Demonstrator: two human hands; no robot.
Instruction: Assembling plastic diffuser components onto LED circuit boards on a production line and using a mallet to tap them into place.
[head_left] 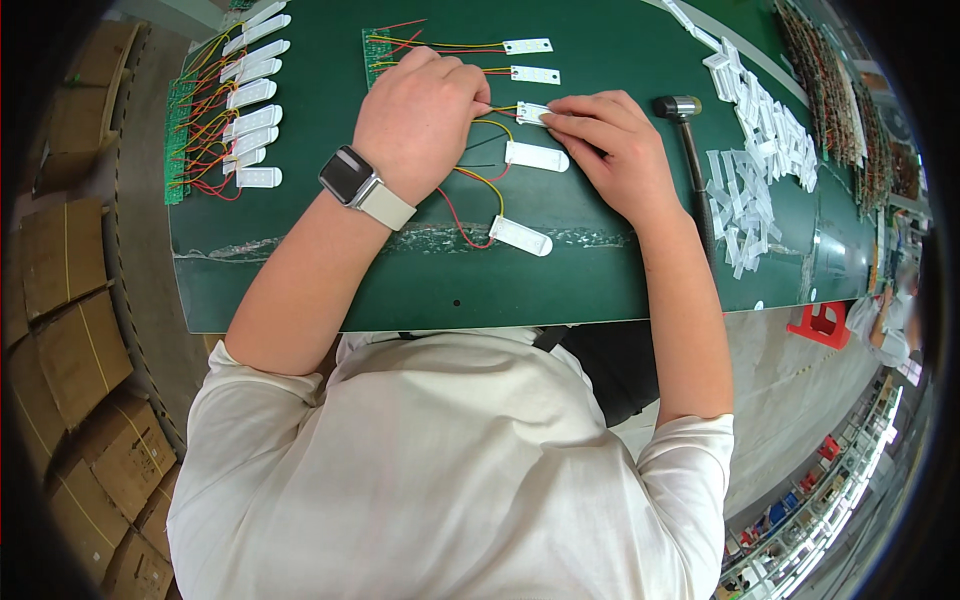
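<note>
Along the far left, brown cardboard boxes (66, 250), several bound with thin yellow straps, are stacked beside the bench (210, 285), whose smooth dark-green top has a scuffed, whitish band near its front edge. On its left end lies one long, narrow green circuit board (177, 140). Thin red and yellow insulated wires (205, 125) run from it to a column of about nine slim white plastic light strips (250, 93), mostly round-ended; overlap makes the count uncertain.

One smartwatch with a dark, squarish glass face and pale band (350, 178) circles the left wrist. The left hand (418, 125) is curled, thumb and forefinger pinching thin wires just left of the small white rectangular strip (531, 114). Behind this hand is a second green circuit board (374, 45), partly hidden.

Five white strips stand in a loose column here: two flat, dotted rectangular strips (528, 46) at the far end, the handled one third, then two smooth, round-ended strips (521, 236) nearer the front. The right hand (612, 150) grips the third strip's right end between thumb and fingertips.

Farther right lie one hammer with a black handle and metal head (690, 150), a heap of glossy white plastic pieces (760, 115) and a smaller heap of translucent flat slips (740, 205), both too jumbled to count. One red plastic stool (823, 325) stands beyond the bench.
</note>
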